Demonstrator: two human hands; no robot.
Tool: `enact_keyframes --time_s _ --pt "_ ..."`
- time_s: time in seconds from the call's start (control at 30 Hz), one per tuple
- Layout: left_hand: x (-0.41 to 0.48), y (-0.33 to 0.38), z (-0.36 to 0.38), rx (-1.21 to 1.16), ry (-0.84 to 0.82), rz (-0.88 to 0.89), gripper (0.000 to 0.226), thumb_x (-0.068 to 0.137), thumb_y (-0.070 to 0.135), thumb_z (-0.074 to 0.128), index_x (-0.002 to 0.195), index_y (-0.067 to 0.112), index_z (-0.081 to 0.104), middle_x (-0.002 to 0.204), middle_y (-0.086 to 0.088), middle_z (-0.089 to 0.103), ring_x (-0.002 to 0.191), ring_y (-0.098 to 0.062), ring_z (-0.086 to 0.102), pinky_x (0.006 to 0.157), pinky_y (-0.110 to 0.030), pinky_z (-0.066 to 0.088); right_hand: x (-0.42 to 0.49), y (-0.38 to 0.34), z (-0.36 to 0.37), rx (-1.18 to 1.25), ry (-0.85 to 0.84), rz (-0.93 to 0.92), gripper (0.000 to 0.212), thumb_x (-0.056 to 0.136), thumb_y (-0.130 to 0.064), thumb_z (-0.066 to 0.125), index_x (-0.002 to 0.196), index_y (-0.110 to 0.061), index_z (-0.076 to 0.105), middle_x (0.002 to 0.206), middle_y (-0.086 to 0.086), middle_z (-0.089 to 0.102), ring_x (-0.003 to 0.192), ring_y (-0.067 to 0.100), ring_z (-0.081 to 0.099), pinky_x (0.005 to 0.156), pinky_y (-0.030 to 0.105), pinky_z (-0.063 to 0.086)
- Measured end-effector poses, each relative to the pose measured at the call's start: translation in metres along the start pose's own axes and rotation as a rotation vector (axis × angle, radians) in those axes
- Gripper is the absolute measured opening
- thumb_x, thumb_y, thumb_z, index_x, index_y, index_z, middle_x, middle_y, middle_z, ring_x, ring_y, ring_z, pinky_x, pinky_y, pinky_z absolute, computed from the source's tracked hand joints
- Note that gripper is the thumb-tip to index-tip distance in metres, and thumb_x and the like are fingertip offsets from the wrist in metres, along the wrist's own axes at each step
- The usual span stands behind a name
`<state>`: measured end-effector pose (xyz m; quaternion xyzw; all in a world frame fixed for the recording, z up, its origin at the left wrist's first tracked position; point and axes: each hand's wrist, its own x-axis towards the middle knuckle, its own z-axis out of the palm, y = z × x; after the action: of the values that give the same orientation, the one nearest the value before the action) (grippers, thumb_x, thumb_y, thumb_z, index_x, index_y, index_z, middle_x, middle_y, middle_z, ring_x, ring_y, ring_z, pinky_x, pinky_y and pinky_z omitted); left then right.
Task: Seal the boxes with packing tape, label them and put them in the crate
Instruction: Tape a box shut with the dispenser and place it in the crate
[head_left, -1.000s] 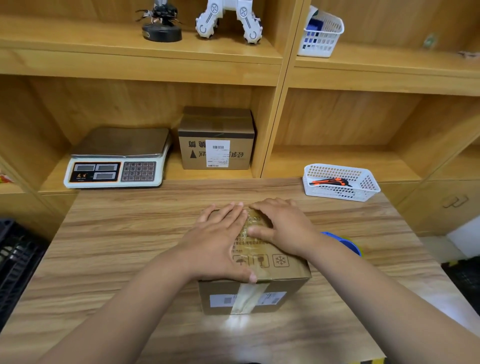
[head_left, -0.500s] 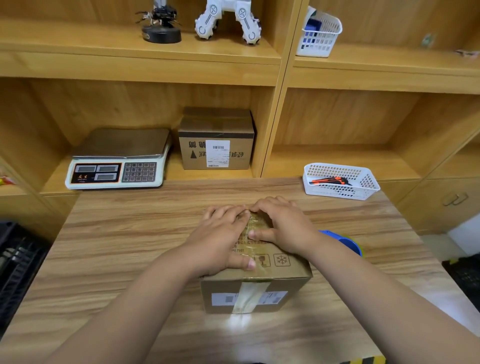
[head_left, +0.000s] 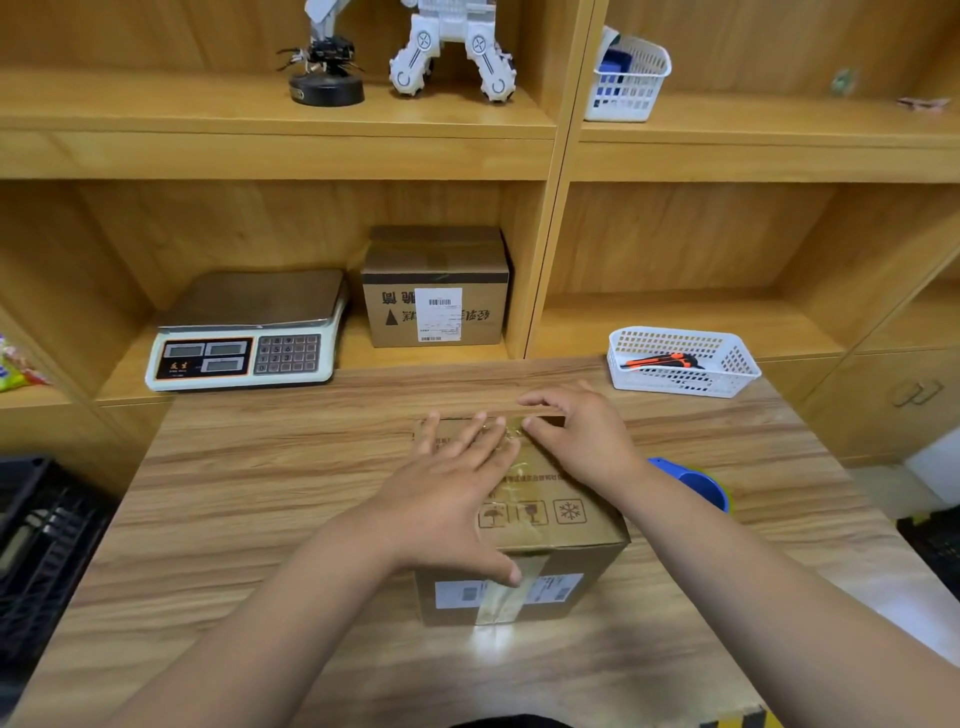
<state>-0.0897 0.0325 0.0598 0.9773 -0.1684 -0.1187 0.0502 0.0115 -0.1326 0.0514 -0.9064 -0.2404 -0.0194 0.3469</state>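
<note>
Now pressing tape (head_left: 500, 603) on the box (head_left: 587, 558).
Left hand (head_left: 451, 501) flat, fingers straight; right hand (head_left: 582, 441) fingers loosely bent, holding nothing, at its far edge.

A packing station: weighing scale (head_left: 244, 332), labelled carton (head_left: 435, 296), wooden shelving (head_left: 291, 150).

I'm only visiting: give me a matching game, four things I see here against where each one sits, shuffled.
Things: 1 scale; 2 orange cutter; 3 snowflake-marked box; 4 blue object.
Places: A in the white basket; B under the left hand and right hand; C on the shelf beside the labelled box; D on the table behind the right forearm.
Pairs: 1-C, 2-A, 3-B, 4-D.
</note>
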Motion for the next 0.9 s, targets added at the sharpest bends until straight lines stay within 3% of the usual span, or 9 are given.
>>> enact_keyframes --time_s 0.1,0.23,0.33,0.43,0.53,0.63,0.7,0.83,0.9 --pt "0.002 -0.004 -0.001 0.002 -0.014 -0.020 0.111 0.071 0.080 0.043 0.147 0.024 -0.016 0.153 0.002 -0.025 0.138 -0.012 -0.029 0.113 -0.048 -0.018 0.002 0.003 -0.003 0.202 0.051 0.109 0.021 0.086 -0.018 0.065 0.102 -0.029 0.070 0.094 -0.024 0.059 0.101 0.011 0.055 0.090 0.028 0.043" --pt "0.011 -0.021 -0.012 -0.129 -0.020 -0.116 0.097 0.076 0.076 0.040 0.148 0.032 -0.009 0.155 0.003 -0.017 0.143 -0.014 -0.017 0.116 -0.051 -0.009 0.001 0.007 -0.013 0.520 0.115 0.224 0.018 0.094 -0.018 0.055 0.100 -0.030 0.067 0.097 -0.008 0.068 0.086 0.007 0.062 0.071 0.018 0.045" --pt "0.020 -0.038 -0.027 -0.278 0.033 -0.211 0.079 0.083 0.069 0.041 0.147 0.042 0.004 0.157 0.007 -0.005 0.145 -0.016 -0.006 0.116 -0.052 -0.005 -0.002 0.017 -0.015 0.521 0.179 0.276 0.024 0.099 -0.022 0.045 0.107 -0.023 0.068 0.106 -0.012 0.067 0.100 0.001 0.059 0.085 0.015 0.043" --pt "0.029 -0.056 -0.036 -0.412 0.097 -0.287 0.068 0.086 0.062 0.044 0.145 0.045 0.015 0.157 0.009 0.009 0.145 -0.017 0.006 0.117 -0.047 0.005 -0.010 0.028 -0.006 0.513 0.190 0.333 0.028 0.099 -0.021 0.043 0.115 -0.016 0.066 0.113 -0.009 0.065 0.108 0.005 0.056 0.096 0.022 0.041" --pt "0.034 -0.073 -0.037 -0.580 0.168 -0.338 0.064 0.087 0.056 0.051 0.143 0.043 0.026 0.156 0.007 0.018 0.144 -0.016 0.014 0.117 -0.038 0.014 -0.022 0.039 0.014 0.505 0.164 0.418 0.027 0.097 -0.016 0.047 0.119 -0.013 0.063 0.115 -0.005 0.062 0.110 0.008 0.055 0.094 0.020 0.038" --pt "0.033 -0.087 -0.037 -0.717 0.240 -0.379 0.059 0.089 0.047 0.055 0.143 0.035 0.035 0.154 0.007 0.026 0.140 -0.012 0.025 0.108 -0.023 0.021 -0.035 0.050 0.035 0.490 0.025 0.481 0.030 0.094 -0.020 0.051 0.122 -0.021 0.060 0.115 -0.007 0.064 0.110 0.011 0.058 0.090 0.023 0.043" --pt "0.029 -0.095 -0.036 -0.788 0.279 -0.421 0.057 0.089 0.046 0.056 0.142 0.036 0.038 0.152 0.008 0.030 0.136 -0.013 0.032 0.105 -0.023 0.027 -0.042 0.050 0.045 0.435 -0.061 0.503 0.038 0.092 -0.016 0.052 0.129 -0.025 0.053 0.118 -0.003 0.063 0.110 0.012 0.057 0.084 0.016 0.040" --pt "0.022 -0.104 -0.032 -0.842 0.344 -0.501 0.054 0.091 0.044 0.054 0.142 0.035 0.039 0.149 0.005 0.036 0.131 -0.018 0.039 0.102 -0.029 0.033 -0.045 0.053 0.064 0.361 -0.132 0.493 0.054 0.089 -0.010 0.055 0.140 -0.024 0.043 0.148 -0.001 0.037 0.137 0.010 0.031 0.103 0.017 0.027" --pt "0.017 -0.109 -0.028 -0.889 0.386 -0.536 0.053 0.091 0.043 0.053 0.142 0.033 0.039 0.148 0.003 0.037 0.130 -0.019 0.040 0.104 -0.032 0.034 -0.044 0.051 0.070 0.389 -0.176 0.522 0.058 0.090 -0.012 0.054 0.144 -0.028 0.037 0.153 -0.003 0.028 0.138 0.010 0.030 0.101 0.019 0.031"
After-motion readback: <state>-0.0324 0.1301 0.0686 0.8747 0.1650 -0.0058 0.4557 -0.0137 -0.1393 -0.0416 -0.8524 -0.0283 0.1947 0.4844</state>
